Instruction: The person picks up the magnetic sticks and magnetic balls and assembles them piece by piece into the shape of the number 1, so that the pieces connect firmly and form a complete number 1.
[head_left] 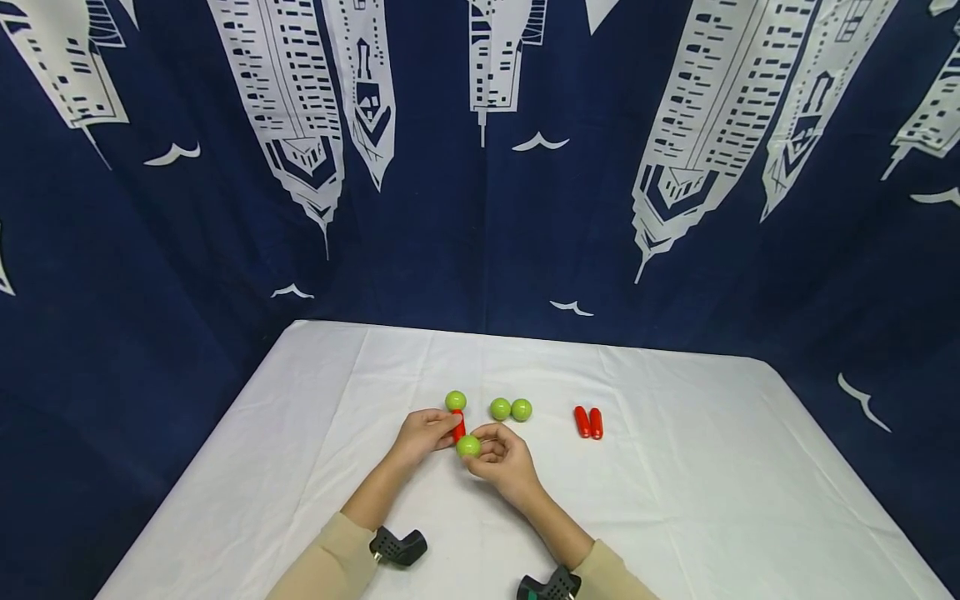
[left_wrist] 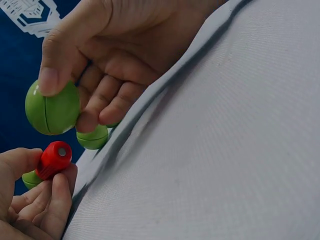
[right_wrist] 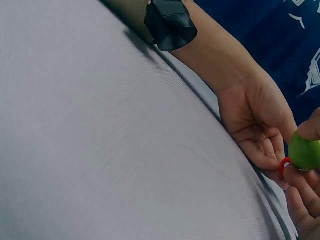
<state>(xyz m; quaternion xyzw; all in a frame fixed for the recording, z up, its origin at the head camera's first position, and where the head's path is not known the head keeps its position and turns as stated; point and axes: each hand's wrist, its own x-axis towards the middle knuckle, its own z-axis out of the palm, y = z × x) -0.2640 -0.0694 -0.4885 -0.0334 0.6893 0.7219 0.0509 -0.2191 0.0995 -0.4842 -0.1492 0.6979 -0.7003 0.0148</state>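
My left hand [head_left: 417, 437] pinches a short red rod [head_left: 459, 430] between thumb and fingers. A green ball [head_left: 455, 401] is at the rod's far end; whether they are joined is hard to see. The left wrist view shows a small grey metal-looking disc [left_wrist: 62, 152] in the rod's near end. Thumb and fingertips of my right hand [head_left: 512, 468] grip another green ball [left_wrist: 52, 107], marked by a thin seam. In the left wrist view this ball is close to the rod's bare end, with a gap between them.
Two more green balls [head_left: 500, 408] sit side by side on the white-covered table [head_left: 675, 500], beyond my right hand. Farther right lie two red rods [head_left: 582, 422], nearly parallel. A dark blue cloth [head_left: 480, 242] with white building prints hangs behind the table.
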